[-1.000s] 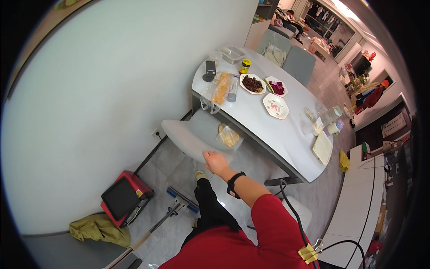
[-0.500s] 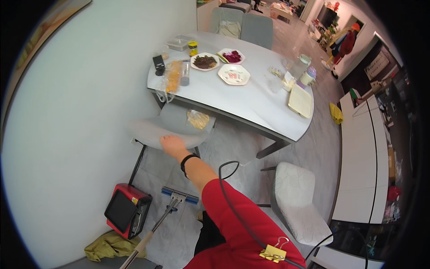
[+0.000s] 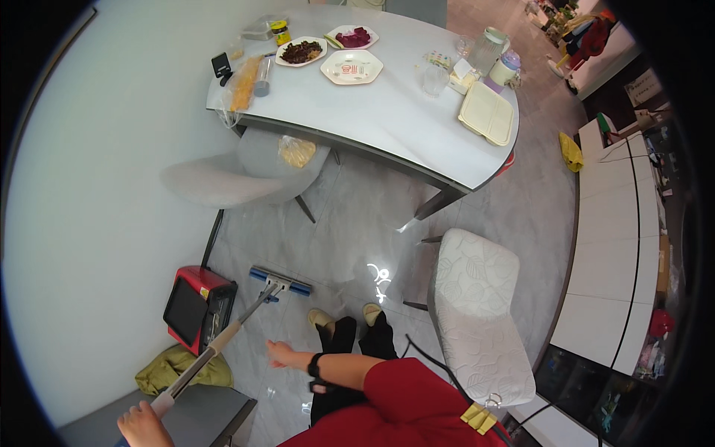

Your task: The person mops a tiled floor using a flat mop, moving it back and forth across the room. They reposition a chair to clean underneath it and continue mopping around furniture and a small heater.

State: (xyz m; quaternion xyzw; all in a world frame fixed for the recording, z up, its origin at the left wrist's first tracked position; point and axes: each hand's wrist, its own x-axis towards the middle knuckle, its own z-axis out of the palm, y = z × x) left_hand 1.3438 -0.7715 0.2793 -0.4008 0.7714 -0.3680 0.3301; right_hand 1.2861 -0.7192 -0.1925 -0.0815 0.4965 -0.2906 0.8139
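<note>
At the lower left my left hand (image 3: 144, 426) is closed around the upper end of a mop's pole. The mop (image 3: 216, 344) slants away from it, a grey and beige pole ending in a wide blue and white head (image 3: 279, 281) on the tiled floor. My right hand (image 3: 280, 354), with a black band at the wrist, hangs in front of my legs, to the right of the pole. Nothing shows in it, and its fingers look loosely apart. Beyond the mop head stands a grey chair (image 3: 223, 179) with a bag of yellow food (image 3: 296, 151) on its seat.
A white table (image 3: 357, 112) holds plates of food, a jug, a bottle and a cream tray (image 3: 488, 112). Right of me is a patterned chair (image 3: 480, 313). A red and black box-shaped appliance (image 3: 197, 309) stands by the left wall near a green cloth (image 3: 179, 369).
My right hand has left the grey chair's back and come down near my body. The view has tilted downward. My left hand on the mop pole has come into view.
</note>
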